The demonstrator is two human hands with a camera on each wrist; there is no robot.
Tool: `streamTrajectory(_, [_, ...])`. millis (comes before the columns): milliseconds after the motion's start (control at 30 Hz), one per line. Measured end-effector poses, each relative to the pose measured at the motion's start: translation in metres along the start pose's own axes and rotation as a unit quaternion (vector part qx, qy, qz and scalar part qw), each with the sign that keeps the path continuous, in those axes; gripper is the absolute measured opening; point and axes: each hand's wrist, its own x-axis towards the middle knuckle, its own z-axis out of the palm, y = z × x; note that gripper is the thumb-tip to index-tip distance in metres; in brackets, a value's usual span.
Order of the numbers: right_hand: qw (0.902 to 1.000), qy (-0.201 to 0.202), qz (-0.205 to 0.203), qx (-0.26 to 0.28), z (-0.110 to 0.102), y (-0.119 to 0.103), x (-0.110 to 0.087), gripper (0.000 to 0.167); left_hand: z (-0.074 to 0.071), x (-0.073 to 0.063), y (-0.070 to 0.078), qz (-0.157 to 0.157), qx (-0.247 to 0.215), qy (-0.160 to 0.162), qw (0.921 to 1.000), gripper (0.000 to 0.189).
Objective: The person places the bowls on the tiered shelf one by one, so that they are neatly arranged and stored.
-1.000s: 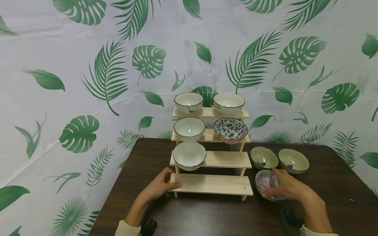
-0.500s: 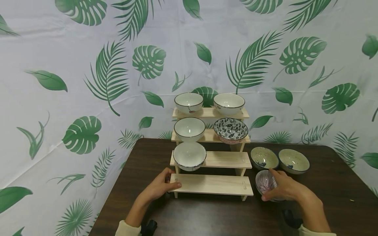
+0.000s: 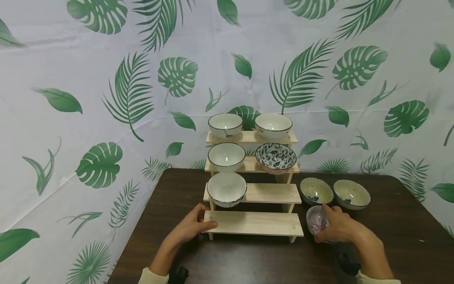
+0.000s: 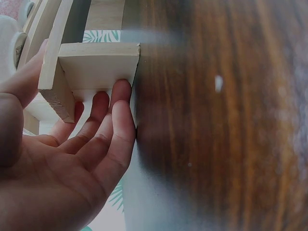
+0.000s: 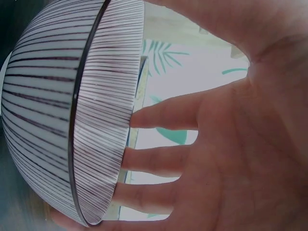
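My left hand [image 3: 191,225] grips the left end of the lowest step of a tiered wooden display stand [image 3: 253,223], thumb on top. In the left wrist view, the fingers [image 4: 122,127] bend round the stand's end piece [image 4: 98,70]. My right hand [image 3: 342,227] spans a small bowl with thin dark stripes [image 3: 316,221] on the table, thumb at the near rim and fingers at the far rim. In the right wrist view, the striped bowl [image 5: 45,96] shows its outside and dark rim, and the fingertips pass behind its far edge.
Behind the striped bowl stand two greenish bowls [image 3: 317,191] [image 3: 352,194]. White bowls [image 3: 225,125] [image 3: 273,126] sit on the top step, a white bowl [image 3: 227,156] and black-patterned bowl [image 3: 276,157] below, another white bowl [image 3: 227,188] lower. The dark table [image 3: 234,260] meets a leaf-print cloth [image 3: 198,23].
My right hand has shifted slightly, its thumb now nearer the bowl's close rim, so more of the striped inside shows. My left hand holds still. The head view has tilted a little.
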Motion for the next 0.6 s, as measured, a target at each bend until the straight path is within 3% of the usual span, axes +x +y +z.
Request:
streamTrajectory(400, [0.9999,0.004,0.012,-0.003,-0.0051,-0.0055,-0.0040,0.114,0.0008,0.0003,-0.0025,-0.002,0.012,0.006,0.9999,0.054])
streamTrajectory(600, [1.0000,0.005,-0.004,-0.004,-0.0093,-0.0083,-0.0081,0.114,0.0010,-0.0002,-0.0018,0.003,0.003,0.002,1.0000,0.054])
